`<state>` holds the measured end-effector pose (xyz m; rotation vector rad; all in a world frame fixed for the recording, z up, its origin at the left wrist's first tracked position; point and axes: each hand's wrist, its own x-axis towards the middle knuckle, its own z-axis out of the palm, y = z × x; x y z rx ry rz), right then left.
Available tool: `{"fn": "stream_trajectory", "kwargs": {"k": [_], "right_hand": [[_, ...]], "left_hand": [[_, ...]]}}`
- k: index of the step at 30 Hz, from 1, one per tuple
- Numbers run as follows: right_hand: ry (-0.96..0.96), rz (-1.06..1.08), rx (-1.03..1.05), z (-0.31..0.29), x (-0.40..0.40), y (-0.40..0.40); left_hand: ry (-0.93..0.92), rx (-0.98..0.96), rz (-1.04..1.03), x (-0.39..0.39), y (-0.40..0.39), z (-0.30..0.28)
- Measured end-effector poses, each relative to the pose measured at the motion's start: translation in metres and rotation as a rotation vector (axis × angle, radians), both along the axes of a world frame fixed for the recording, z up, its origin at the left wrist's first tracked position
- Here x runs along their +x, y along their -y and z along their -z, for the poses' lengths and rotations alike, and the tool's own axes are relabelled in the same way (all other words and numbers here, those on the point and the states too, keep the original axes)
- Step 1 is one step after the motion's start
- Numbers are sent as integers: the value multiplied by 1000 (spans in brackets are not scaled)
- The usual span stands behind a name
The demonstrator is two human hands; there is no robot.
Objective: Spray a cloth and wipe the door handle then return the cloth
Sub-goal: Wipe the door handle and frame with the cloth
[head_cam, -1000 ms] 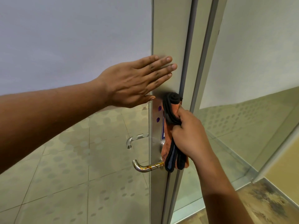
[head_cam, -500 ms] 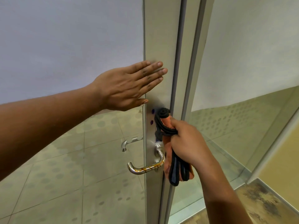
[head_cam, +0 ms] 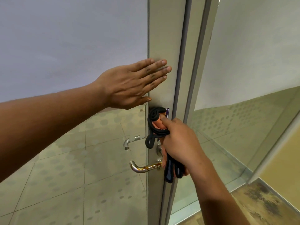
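Fingers (head_cam: 168,125) of right hand (head_cam: 181,143) curl round bunched cloth (head_cam: 156,122) at door (head_cam: 164,46); left hand (head_cam: 129,85) flat, bracing. Risk: dangling loops snag handle (head_cam: 146,168).

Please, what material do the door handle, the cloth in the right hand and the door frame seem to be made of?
Door handle: probably polished metal, as it gleams and mirrors its surroundings; brownish streaks may be stains.
Cloth: soft fabric, seemingly orange with a thick black edging; it folds and droops where the right hand grips it.
Door frame: smooth and matte, likely painted or coated metal, though this is uncertain.
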<state>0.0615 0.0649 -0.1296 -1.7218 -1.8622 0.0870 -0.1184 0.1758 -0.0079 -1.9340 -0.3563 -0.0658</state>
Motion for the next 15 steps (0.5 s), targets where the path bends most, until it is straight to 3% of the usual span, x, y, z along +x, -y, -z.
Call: {"fn": "stream_trajectory", "kwargs": {"k": [7, 11, 15], "right_hand": [[-859, -53, -308, 5, 41, 20], [-1082, -82, -453, 22, 18, 21], [-1140, -117, -476, 26, -5, 16]], "left_hand": [[-3, -3, -5, 1, -2, 1], [-4, 0, -19, 1, -2, 1], [-6, 7, -25, 1, -2, 2]]}}
